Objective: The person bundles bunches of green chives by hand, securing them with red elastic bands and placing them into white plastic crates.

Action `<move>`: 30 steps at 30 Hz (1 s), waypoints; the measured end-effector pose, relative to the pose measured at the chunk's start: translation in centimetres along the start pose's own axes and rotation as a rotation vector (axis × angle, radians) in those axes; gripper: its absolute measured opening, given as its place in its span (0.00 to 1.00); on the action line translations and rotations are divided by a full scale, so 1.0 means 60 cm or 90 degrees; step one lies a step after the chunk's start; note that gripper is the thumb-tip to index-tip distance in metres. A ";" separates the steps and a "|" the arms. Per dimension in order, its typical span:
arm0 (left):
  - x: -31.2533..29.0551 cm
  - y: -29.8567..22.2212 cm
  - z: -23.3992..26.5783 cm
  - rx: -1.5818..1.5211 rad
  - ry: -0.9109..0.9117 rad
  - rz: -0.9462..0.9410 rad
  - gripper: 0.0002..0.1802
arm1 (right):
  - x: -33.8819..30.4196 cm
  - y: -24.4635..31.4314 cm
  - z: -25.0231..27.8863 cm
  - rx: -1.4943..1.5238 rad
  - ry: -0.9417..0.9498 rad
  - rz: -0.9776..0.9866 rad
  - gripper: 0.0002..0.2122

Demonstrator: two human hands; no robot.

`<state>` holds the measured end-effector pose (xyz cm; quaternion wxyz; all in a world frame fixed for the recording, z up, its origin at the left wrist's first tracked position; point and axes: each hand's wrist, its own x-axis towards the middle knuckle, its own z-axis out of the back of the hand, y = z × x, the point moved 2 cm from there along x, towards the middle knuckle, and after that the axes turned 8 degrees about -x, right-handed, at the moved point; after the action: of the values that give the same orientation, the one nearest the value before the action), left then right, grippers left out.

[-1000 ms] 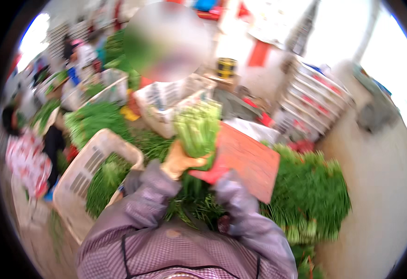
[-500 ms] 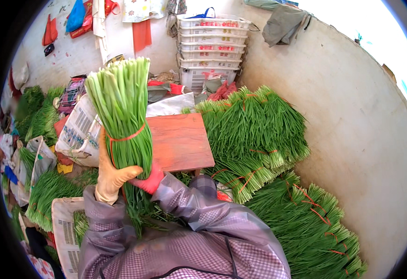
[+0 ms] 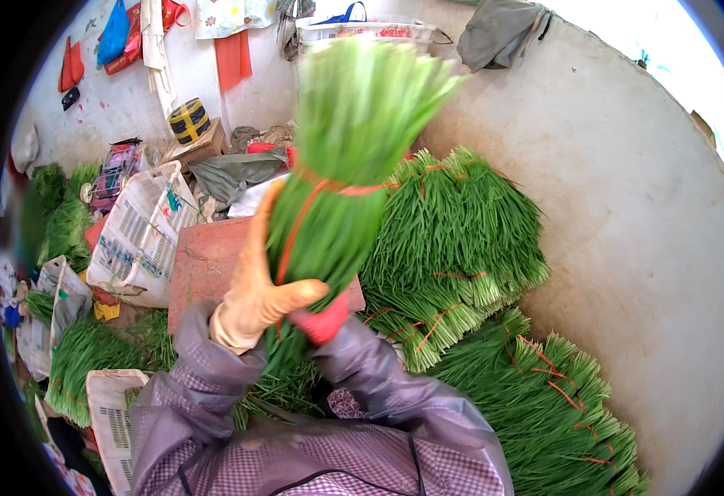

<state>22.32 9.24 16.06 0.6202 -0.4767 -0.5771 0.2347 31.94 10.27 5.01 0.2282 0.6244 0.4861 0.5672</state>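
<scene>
A thick bundle of garlic chives (image 3: 329,165) is raised before me, pale stem ends up and green leaves down, blurred toward the top. An orange tie (image 3: 329,185) rings it, with a strand running down its left side. My left hand (image 3: 263,298), in a tan rubber glove, wraps the lower left of the bundle, thumb across the front. From the lower right my right hand (image 3: 326,322), in a red glove, grips the same bundle; its fingers are mostly hidden behind the leaves. Behind and below the bundle is a low reddish wooden board (image 3: 205,256).
Tied chive bundles lie piled at the right (image 3: 461,223) and nearer right (image 3: 552,405), against the pale wall (image 3: 635,223). White plastic baskets stand at left (image 3: 143,240) and lower left (image 3: 114,430). Stacked white crates (image 3: 378,31) are at the back, beside hanging cloths and bags.
Both hands have swung the chive bundle to the right and slightly up, and it now tilts right. It covers most of the crate stack. The view has shifted a little.
</scene>
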 end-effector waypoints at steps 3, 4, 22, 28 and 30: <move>0.005 0.078 0.014 0.029 0.054 0.038 0.64 | 0.048 0.039 0.143 -0.104 -0.124 -0.013 0.32; 0.003 0.100 0.024 0.019 0.065 0.066 0.63 | 0.064 0.057 0.200 -0.136 -0.203 -0.017 0.31; -0.192 0.247 0.360 0.195 -0.377 0.306 0.44 | 0.286 -0.226 0.790 -1.218 -0.050 -0.757 0.46; -0.226 0.237 0.370 0.195 -0.411 0.344 0.42 | 0.245 -0.265 0.703 -1.205 0.011 -0.763 0.41; -0.243 0.232 0.372 0.193 -0.405 0.344 0.42 | 0.224 -0.261 0.683 -1.211 0.040 -0.757 0.39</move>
<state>1.68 10.19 -5.79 0.3909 -0.4178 -0.5531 0.6055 63.08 39.45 -11.88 0.8343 -0.1496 0.0818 0.5243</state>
